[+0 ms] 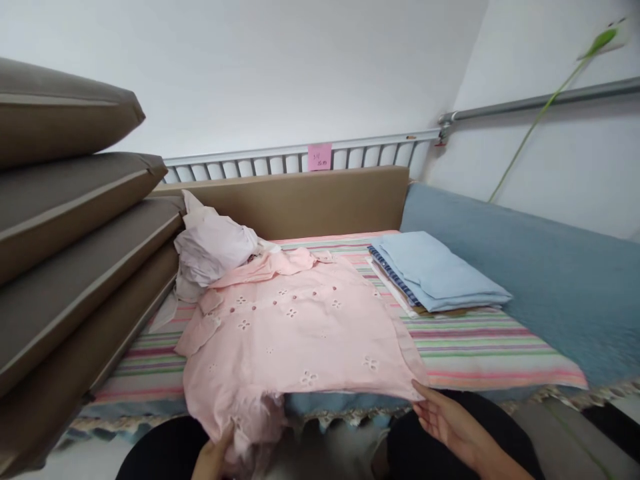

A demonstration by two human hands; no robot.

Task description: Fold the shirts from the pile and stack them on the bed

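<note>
A pale pink button-up shirt point(320, 327) with cut-out flower embroidery lies spread over a striped cloth point(480, 347). Its collar side points away from me, and a row of buttons runs across it. My right hand point(450, 423) pinches the shirt's near right corner. At the near left, my left hand point(214, 459) is closed on a bunched part of the shirt that hangs over the front edge; its fingertips are partly hidden by the fabric. Beyond the shirt on the left sits a crumpled heap of whitish clothes point(215, 243). Folded clothes point(437, 270), light blue on top, are piled at the right.
Several thick brown cushions point(85, 227) are stacked high on the left. A brown padded panel point(320, 200) stands at the back before a white radiator point(250, 167) with a pink note point(320, 157). Blue upholstery point(540, 267) borders the right side. A green cord point(530, 130) crosses the wall.
</note>
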